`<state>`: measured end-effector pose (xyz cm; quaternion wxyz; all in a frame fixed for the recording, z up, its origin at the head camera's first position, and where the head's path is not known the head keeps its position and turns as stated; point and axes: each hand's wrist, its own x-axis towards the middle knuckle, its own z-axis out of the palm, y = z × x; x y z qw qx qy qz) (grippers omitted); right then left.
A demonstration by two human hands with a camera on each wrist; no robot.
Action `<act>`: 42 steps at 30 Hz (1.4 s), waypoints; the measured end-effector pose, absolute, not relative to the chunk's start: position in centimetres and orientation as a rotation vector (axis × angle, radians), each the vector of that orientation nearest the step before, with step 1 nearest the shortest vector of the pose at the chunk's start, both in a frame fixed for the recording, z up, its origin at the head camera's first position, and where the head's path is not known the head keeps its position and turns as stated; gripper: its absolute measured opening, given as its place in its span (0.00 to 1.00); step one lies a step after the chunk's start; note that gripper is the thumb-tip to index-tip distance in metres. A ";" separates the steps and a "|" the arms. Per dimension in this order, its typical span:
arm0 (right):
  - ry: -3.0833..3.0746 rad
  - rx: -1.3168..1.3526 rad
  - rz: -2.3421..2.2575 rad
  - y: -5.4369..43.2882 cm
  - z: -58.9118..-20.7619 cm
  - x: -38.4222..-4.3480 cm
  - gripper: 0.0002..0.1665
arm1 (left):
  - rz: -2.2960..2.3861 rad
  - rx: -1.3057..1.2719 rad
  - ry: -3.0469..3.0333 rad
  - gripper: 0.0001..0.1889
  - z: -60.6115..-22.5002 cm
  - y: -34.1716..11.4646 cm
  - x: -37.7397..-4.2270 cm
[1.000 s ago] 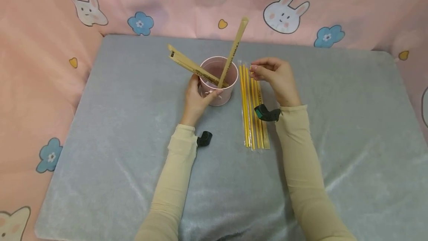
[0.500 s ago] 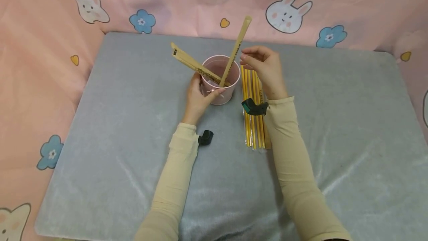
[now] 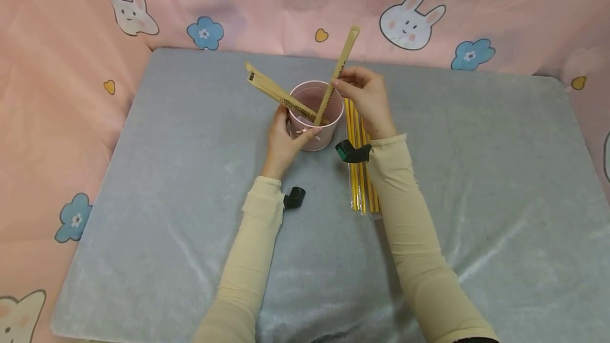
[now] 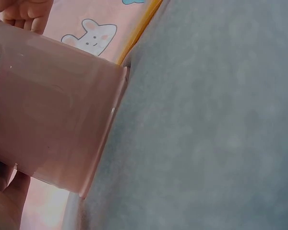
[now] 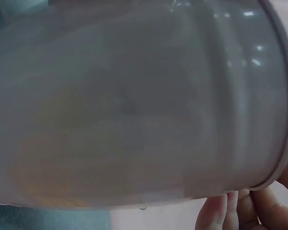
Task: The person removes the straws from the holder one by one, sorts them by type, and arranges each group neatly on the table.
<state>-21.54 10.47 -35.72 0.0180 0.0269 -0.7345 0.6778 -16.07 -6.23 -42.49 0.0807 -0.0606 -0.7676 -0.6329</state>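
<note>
A small pink bucket [image 3: 320, 143] stands on the table, and my left hand [image 3: 280, 144] grips its near left side, thumb along the front below the rim. Inside lean several paper-wrapped straws: a bundle [image 3: 271, 89] tilts left over the rim, while a single paper-wrapped straw [image 3: 344, 57] slants up to the right. My right hand [image 3: 369, 100] pinches that single straw just above the rim between thumb and fingers. The bucket's wall [image 4: 48, 105] fills much of the left wrist view; in the right wrist view my right fingers [image 5: 213, 213] show beside the rim.
Right of the bucket lies a row of yellow straws [image 3: 355, 184] in clear wrappers, partly hidden under my right forearm. Grey cloth [image 3: 181, 163] covers the table. A pink curtain [image 3: 267, 9] with rabbits and flowers hangs behind and at the left.
My right hand has moved left from above the yellow straws to the single paper-wrapped straw in the bucket and now pinches it. My left hand keeps its grip on the bucket.
</note>
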 end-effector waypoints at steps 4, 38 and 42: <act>-2.249 0.115 2.106 10.5 -36.0 -21.6 0.05 | -1.903 -0.186 -2.287 0.41 -42.6 -6.2 -16.1; -1.963 0.263 2.195 11.8 -33.6 -18.4 0.04 | -1.881 -0.192 -2.283 0.40 -42.6 -6.1 -16.1; -1.942 0.263 2.204 11.8 -33.5 -18.3 0.04 | -1.868 -0.188 -2.290 0.40 -42.6 -6.1 -16.1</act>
